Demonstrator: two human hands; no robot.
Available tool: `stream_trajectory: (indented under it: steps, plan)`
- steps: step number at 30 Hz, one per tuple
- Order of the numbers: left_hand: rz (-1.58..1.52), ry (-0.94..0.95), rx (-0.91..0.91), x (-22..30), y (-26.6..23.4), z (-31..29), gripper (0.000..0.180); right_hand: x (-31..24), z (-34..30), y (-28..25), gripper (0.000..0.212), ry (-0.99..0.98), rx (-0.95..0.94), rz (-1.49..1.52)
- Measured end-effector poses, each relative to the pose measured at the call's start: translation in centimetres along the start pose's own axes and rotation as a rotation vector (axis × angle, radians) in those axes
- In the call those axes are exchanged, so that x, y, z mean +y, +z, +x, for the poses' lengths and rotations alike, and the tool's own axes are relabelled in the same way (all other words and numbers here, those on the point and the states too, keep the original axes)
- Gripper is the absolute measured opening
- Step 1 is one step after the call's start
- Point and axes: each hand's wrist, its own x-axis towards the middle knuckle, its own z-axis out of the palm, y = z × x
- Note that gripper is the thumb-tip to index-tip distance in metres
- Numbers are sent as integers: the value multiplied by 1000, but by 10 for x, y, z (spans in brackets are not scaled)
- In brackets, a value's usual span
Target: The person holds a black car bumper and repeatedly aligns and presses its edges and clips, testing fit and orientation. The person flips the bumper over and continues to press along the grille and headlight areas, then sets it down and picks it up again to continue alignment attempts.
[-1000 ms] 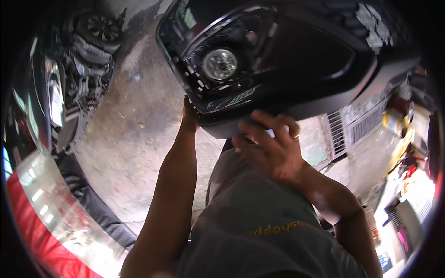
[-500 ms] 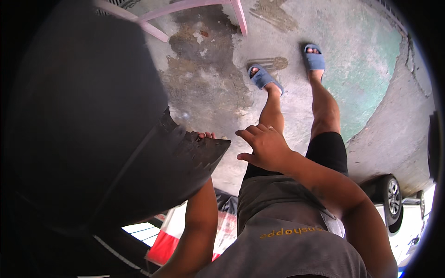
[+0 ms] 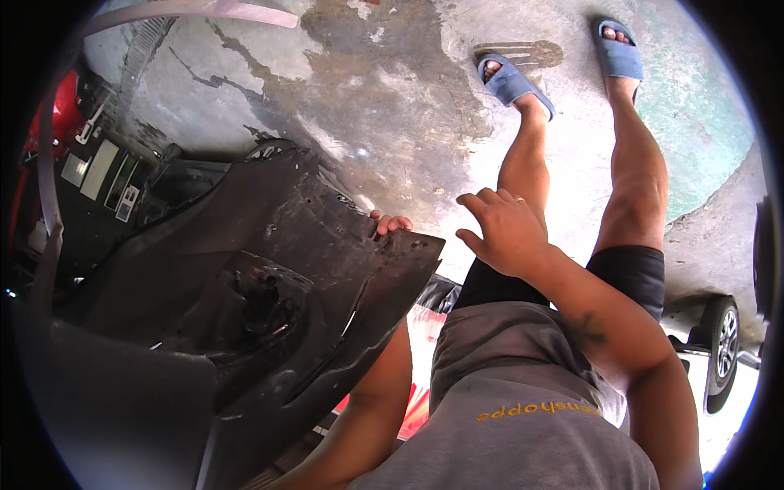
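A large dark car bumper (image 3: 327,269), scuffed and dusty on its inner face, fills the left half of the view. My left hand (image 3: 392,223) is closed round its near right end; only the fingertips show over the edge, and the panel hides the rest. The left forearm passes beneath the bumper. My right hand (image 3: 508,232) hangs in the air in front of my shorts, to the right of that end and apart from it. Its fingers are spread and slightly bent, with nothing in them.
A pale pink frame (image 3: 204,8) crosses the top left. Red and grey items (image 3: 65,114) stand beyond the bumper at far left. My slippered feet (image 3: 514,82) are on the stained concrete floor (image 3: 392,98). A car wheel (image 3: 723,347) is at the right.
The bumper has turned, so its inner face now shows where the smooth dark side was. My left hand keeps its hold. The whole view has shifted, with my legs further right.
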Motion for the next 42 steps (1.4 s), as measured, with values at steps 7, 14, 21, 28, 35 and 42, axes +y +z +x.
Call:
stream_trajectory:
  steps: [7, 14, 21, 28, 35, 42]
  plan:
    - [0, -17, -32, -11, 20, 2, 41, -8, 5, -3, 39, -177, -43, 175]
    - [55, 23, 11, -16, 31, 1, 36, -11, 6, -2, 34, -266, -80, 321]
    - [88, 4, 70, -15, 44, 3, 39, -17, 9, -5, 35, -376, -161, 506]
    - [91, -20, -22, -8, 10, 7, 41, -32, -1, -22, 36, -552, -349, 433]
    - [63, -45, -74, -9, -1, 14, 40, -50, -26, -59, 74, -614, -423, 44]
    - [59, -29, -226, -9, -10, 17, 43, -59, -29, -86, 85, -644, -637, 58]
